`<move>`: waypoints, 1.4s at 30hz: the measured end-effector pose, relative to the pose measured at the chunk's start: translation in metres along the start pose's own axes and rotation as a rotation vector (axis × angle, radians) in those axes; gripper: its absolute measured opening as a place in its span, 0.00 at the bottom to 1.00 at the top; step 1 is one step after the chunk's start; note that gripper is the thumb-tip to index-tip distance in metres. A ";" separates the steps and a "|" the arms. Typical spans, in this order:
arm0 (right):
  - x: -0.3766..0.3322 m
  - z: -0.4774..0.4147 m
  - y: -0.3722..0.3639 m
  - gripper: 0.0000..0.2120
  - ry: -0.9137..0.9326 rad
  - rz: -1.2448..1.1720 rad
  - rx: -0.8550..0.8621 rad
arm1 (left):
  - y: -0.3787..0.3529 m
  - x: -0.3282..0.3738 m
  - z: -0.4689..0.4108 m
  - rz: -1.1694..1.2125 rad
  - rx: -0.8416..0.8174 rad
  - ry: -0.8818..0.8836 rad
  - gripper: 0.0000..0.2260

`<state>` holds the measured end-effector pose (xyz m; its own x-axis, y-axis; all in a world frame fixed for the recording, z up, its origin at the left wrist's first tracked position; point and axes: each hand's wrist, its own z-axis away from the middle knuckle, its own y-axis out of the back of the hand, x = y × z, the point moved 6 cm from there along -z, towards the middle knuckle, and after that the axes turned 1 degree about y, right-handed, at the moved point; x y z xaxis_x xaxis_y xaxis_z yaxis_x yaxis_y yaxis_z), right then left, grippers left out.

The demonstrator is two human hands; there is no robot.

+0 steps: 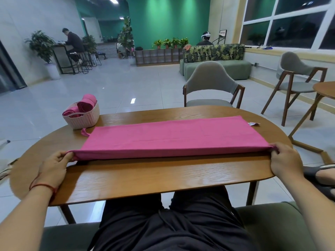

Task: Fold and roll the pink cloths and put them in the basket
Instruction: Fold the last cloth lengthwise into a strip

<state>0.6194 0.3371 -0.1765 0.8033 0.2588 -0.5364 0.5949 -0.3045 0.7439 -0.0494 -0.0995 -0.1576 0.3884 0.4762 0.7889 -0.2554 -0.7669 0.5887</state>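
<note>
Both hands pinch the near corners of the pink cloth (172,136), your left hand (54,167) at lower left, your right hand (284,162) at lower right; it lies mid-frame on the worktop (163,176). You're mid-fold; next, carry that edge across evenly, roll, then fill the basket (81,116) at upper left

The person wears a thin red cord (42,185) round the wrist behind the left hand (54,165), at eight o'clock in the view, with a loose end hanging from it. Both forearms are bare. A loose black garment (172,223) with soft folds covers the lap and thighs at six o'clock.
</note>
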 end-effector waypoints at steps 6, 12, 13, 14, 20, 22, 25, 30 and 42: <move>-0.003 0.001 0.006 0.08 -0.035 -0.126 -0.042 | 0.002 0.006 0.006 0.006 -0.001 0.032 0.11; -0.016 -0.026 0.008 0.09 -0.129 -0.291 -0.102 | 0.005 -0.007 -0.015 0.094 0.056 0.053 0.15; -0.022 -0.032 0.008 0.09 -0.138 -0.316 -0.099 | 0.003 0.008 -0.012 0.121 0.081 0.042 0.14; -0.028 -0.039 0.008 0.10 -0.146 -0.340 -0.093 | 0.001 0.019 -0.013 0.134 0.113 0.039 0.13; -0.053 -0.093 -0.006 0.15 -0.185 -0.391 -0.037 | -0.020 0.052 -0.069 0.115 0.247 0.003 0.12; -0.058 -0.111 -0.017 0.17 -0.195 -0.376 -0.026 | -0.030 0.055 -0.091 0.095 0.267 0.016 0.12; -0.068 -0.137 -0.031 0.18 -0.183 -0.317 -0.020 | -0.042 0.065 -0.114 0.053 0.284 0.031 0.12; -0.086 -0.185 -0.068 0.18 -0.171 -0.210 -0.052 | -0.068 0.073 -0.162 -0.039 0.299 0.000 0.10; -0.019 -0.215 -0.158 0.25 -0.147 0.160 -0.127 | -0.122 0.036 -0.192 -0.357 0.092 -0.013 0.02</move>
<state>0.5041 0.5777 -0.1985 0.8880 0.0773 -0.4533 0.4590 -0.2105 0.8632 -0.1747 0.0937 -0.1667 0.4504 0.7157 0.5338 -0.0210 -0.5893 0.8077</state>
